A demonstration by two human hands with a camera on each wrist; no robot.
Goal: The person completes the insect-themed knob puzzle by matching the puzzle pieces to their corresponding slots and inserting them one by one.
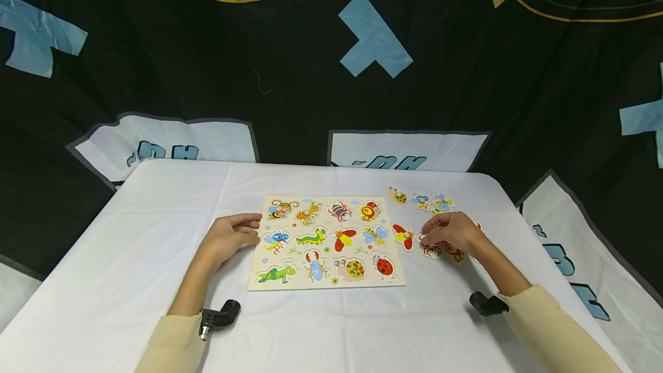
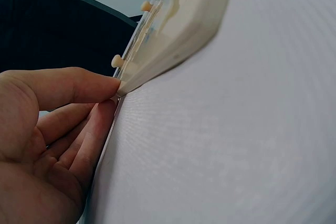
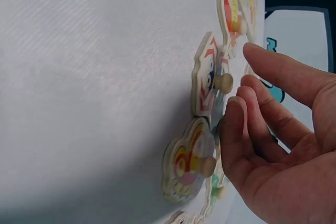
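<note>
A wooden insect puzzle board (image 1: pixel 299 265) lies flat on the white table, its face covered with bug pictures. My left hand (image 1: pixel 226 239) is at its left edge, with the thumb and fingers touching the rim in the left wrist view. Small wooden knobs (image 2: pixel 117 61) stick up from the board there. Over the loose pieces right of the board is my right hand (image 1: pixel 452 231), its fingers gently bent. Just below it lie a spider piece (image 3: pixel 203 80) and a red-and-yellow butterfly piece (image 3: pixel 184 163), both knobbed. The right wrist view shows a gap between fingertips and knobs.
Near the board's right edge lies a red-winged bug piece (image 1: pixel 404 237). Farther back are a snail piece (image 1: pixel 397 195), a blue bug piece (image 1: pixel 421 201) and a blue-winged piece (image 1: pixel 443 202). The white tablecloth (image 1: pixel 311 332) extends in front; a black curtain (image 1: pixel 290 73) hangs behind.
</note>
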